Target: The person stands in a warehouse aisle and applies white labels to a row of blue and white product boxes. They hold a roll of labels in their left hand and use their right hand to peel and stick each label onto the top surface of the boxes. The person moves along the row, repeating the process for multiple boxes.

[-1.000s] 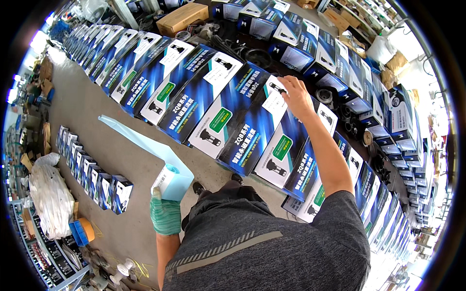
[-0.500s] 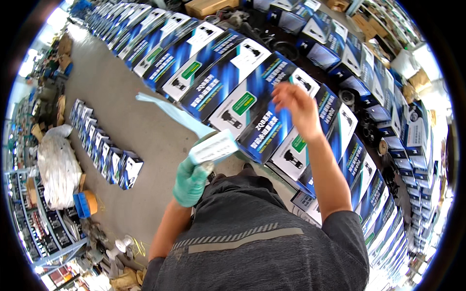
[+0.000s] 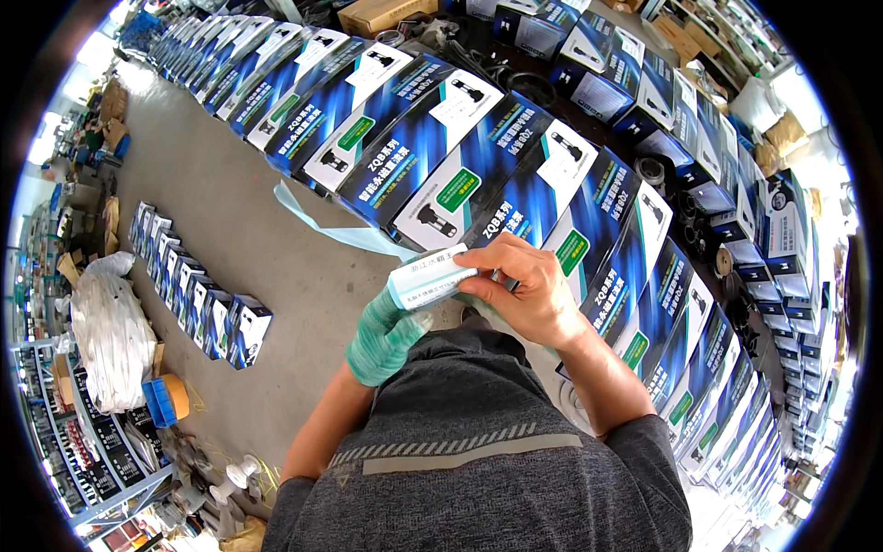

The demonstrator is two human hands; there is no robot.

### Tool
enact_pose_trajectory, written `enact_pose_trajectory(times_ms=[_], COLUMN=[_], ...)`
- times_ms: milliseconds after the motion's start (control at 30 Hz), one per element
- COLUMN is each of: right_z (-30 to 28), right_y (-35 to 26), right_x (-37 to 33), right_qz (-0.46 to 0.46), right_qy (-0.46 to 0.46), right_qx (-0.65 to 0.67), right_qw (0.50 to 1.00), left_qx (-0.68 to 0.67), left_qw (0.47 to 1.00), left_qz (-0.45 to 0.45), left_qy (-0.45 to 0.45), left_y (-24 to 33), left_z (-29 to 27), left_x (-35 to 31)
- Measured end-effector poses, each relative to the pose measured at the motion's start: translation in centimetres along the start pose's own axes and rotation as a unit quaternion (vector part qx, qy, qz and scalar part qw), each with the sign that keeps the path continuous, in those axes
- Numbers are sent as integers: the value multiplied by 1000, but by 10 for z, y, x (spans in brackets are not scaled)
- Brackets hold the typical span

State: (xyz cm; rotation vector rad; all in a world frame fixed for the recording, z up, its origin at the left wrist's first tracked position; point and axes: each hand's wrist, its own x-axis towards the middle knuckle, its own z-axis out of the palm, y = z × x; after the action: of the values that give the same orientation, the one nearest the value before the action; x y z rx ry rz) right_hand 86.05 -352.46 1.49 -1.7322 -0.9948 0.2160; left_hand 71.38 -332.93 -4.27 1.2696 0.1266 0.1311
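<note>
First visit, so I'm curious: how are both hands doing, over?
Left hand, green-covered: holding sticker roll. Right hand, bare: pinching roll's edge. Pale blue strip hanging from roll. Boxes lined up beyond; nothing seen blocking hands.

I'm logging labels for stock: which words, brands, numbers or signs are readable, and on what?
Printed wording isn't copied here, only located.
Large boxes: bold white lettering, readable, on blue faces.
Green panels: pale print, too small.
Label roll in left hand: dark print, mostly too small.
Small floor boxes: markings too small to read.

My glove (image 3: 375, 348) looks of ribbed cloth, the roll (image 3: 425, 283) of smooth paper, the boxes (image 3: 526, 145) of glossy cardboard, my shirt (image 3: 515, 497) of matt cloth.
</note>
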Motion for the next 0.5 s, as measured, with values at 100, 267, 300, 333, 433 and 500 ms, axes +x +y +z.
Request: enact_pose_trajectory(times_ms=[100,267,300,333,433,500], right_z=[6,6,9,12,7,0], right_y=[14,17,17,18,0,-6], right_x=[-3,-18,-20,-25,-31,-38], right_qz=[-108,-158,-165,-161,-150,-167], right_qy=[21,37,44,60,76,19], right_qx=[-16,-70,-74,-83,-74,-11], right_qw=[994,984,983,982,983,986], left_qx=[-161,-203,-209,-224,-258,-275], left_qw=[986,963,962,958,943,937], left_qz=[-28,-174,-174,-177,-192,-200], left_qy=[-38,22,25,34,86,86], left_y=[-2,5,4,3,-1,-14], left_z=[2,13,17,22,23,12], left_x=[4,18,19,21,20,23])
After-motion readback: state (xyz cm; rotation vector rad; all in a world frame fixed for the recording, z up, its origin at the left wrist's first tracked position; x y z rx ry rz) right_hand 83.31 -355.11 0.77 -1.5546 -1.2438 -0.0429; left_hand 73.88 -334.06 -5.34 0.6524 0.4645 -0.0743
